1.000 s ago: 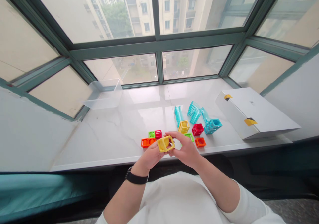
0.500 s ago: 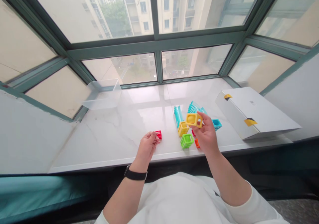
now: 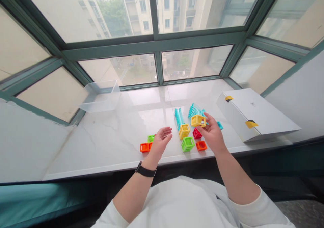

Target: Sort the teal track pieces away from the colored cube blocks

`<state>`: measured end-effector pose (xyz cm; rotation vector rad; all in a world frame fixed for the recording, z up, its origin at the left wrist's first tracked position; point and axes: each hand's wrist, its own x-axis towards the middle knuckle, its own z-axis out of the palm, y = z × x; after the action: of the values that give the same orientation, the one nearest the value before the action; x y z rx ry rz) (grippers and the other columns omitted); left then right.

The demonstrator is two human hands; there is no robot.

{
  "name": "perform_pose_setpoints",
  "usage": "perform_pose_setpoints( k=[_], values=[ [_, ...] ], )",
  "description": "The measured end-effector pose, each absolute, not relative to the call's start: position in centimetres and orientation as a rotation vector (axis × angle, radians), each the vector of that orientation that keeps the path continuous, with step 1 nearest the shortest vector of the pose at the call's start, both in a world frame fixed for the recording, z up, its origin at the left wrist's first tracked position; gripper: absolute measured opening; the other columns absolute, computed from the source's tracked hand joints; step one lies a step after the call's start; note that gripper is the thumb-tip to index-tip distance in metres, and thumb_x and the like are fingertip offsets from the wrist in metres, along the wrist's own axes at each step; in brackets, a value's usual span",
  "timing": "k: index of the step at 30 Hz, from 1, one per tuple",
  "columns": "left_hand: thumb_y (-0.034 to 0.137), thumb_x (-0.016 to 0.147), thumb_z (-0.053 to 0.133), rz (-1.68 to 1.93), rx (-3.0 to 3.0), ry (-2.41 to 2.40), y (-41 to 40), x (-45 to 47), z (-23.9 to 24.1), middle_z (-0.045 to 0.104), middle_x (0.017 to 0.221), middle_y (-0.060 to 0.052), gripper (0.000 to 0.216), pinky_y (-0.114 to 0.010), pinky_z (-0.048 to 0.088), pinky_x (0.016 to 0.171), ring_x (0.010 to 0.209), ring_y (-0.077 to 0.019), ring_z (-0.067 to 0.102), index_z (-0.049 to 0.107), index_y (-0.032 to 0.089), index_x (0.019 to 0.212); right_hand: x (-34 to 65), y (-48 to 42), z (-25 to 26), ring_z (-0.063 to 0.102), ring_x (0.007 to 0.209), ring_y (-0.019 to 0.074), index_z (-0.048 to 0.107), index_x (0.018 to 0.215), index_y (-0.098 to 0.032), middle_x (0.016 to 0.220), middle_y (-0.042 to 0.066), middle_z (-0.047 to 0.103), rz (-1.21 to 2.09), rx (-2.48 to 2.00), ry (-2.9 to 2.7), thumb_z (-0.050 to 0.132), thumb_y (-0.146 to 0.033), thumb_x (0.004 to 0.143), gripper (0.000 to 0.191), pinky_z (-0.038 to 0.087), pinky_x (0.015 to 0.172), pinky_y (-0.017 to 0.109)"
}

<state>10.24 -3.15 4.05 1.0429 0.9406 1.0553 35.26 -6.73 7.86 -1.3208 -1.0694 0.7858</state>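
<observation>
In my right hand (image 3: 211, 131) is a yellow block (image 3: 198, 121) with open sides, held above the sill. My left hand (image 3: 161, 141) is open, fingers stretched toward the right, with nothing in it. Orange blocks (image 3: 144, 147) and a green block (image 3: 151, 138) lie beside and partly behind the left hand; a bit of red shows there too. Between the hands stand another yellow block (image 3: 184, 131) and a lime green block (image 3: 187, 144). A red block (image 3: 196, 133) and an orange block (image 3: 201, 145) sit below my right hand.
Turquoise track pieces lie behind the blocks: a straight one (image 3: 179, 119) and a curved one (image 3: 195, 110). A turquoise block (image 3: 220, 125) is partly hidden by my right hand. At left stands a clear plastic bin (image 3: 101, 103), at right a white box (image 3: 263, 115), with windows behind.
My left hand has let go of the red block, opened and moved right, uncovering the orange and green blocks. My right hand still holds the yellow block; the view has shifted slightly.
</observation>
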Motion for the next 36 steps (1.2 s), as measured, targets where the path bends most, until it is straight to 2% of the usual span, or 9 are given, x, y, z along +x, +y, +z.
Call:
perform_pose_setpoints(
  k=[3, 6, 9, 16, 22, 36],
  values=[
    [0.031, 0.083, 0.084, 1.053, 1.229, 0.952, -2.3, 11.9, 4.0, 0.069, 0.133, -0.013, 0.046, -0.047, 0.049, 0.11, 0.124, -0.0257, 0.066, 0.067, 0.023, 0.124, 35.5, -6.1, 7.4, 0.075, 0.109, 0.0281, 0.057, 0.143, -0.028, 0.135, 0.01, 0.069, 0.85, -1.376, -1.131, 0.081, -0.048, 0.084, 0.068, 0.066, 0.094, 0.045],
    [0.03, 0.085, 0.082, 1.039, 1.427, 0.949, -1.2, 13.2, 3.8, 0.067, 0.137, -0.012, 0.048, -0.048, 0.047, 0.112, 0.127, -0.0261, 0.063, 0.065, 0.025, 0.129, 35.6, -5.6, 6.9, 0.074, 0.112, 0.0289, 0.061, 0.138, -0.027, 0.132, 0.01, 0.072, 0.811, -1.414, -1.228, 0.08, -0.048, 0.085, 0.06, 0.062, 0.1, 0.049],
    [0.028, 0.083, 0.084, 1.012, 1.53, 0.918, -0.1, 14.3, 3.3, 0.065, 0.14, -0.013, 0.053, -0.049, 0.045, 0.114, 0.13, -0.0274, 0.062, 0.065, 0.026, 0.132, 35.6, -5.4, 6.5, 0.073, 0.115, 0.0291, 0.062, 0.137, -0.026, 0.13, 0.01, 0.073, 0.765, -1.426, -1.273, 0.079, -0.046, 0.086, 0.058, 0.059, 0.105, 0.052],
    [0.021, 0.073, 0.089, 0.971, 1.553, 0.853, 1.0, 15.4, 2.0, 0.068, 0.136, -0.013, 0.069, -0.05, 0.045, 0.115, 0.126, -0.0278, 0.065, 0.063, 0.025, 0.137, 35.5, -5.3, 5.6, 0.074, 0.113, 0.028, 0.062, 0.137, -0.025, 0.129, 0.01, 0.075, 0.783, -1.436, -1.262, 0.077, -0.046, 0.087, 0.056, 0.061, 0.101, 0.05],
    [0.021, 0.077, 0.086, 0.975, 1.598, 0.858, 0.9, 15.4, 1.5, 0.072, 0.123, -0.01, 0.069, -0.05, 0.048, 0.111, 0.116, -0.0259, 0.068, 0.059, 0.027, 0.141, 35.4, -4.7, 5.2, 0.074, 0.113, 0.0267, 0.063, 0.136, -0.026, 0.13, 0.009, 0.074, 0.788, -1.427, -1.291, 0.077, -0.041, 0.086, 0.054, 0.061, 0.101, 0.048],
    [0.017, 0.081, 0.083, 0.94, 1.719, 0.908, 1.0, 15.3, 1.3, 0.072, 0.128, -0.013, 0.058, -0.049, 0.054, 0.108, 0.119, -0.0275, 0.07, 0.059, 0.024, 0.134, 35.2, -4.2, 4.4, 0.074, 0.115, 0.0257, 0.063, 0.136, -0.026, 0.129, 0.007, 0.075, 0.823, -1.425, -1.391, 0.073, -0.031, 0.086, 0.051, 0.059, 0.106, 0.049]
  ],
)
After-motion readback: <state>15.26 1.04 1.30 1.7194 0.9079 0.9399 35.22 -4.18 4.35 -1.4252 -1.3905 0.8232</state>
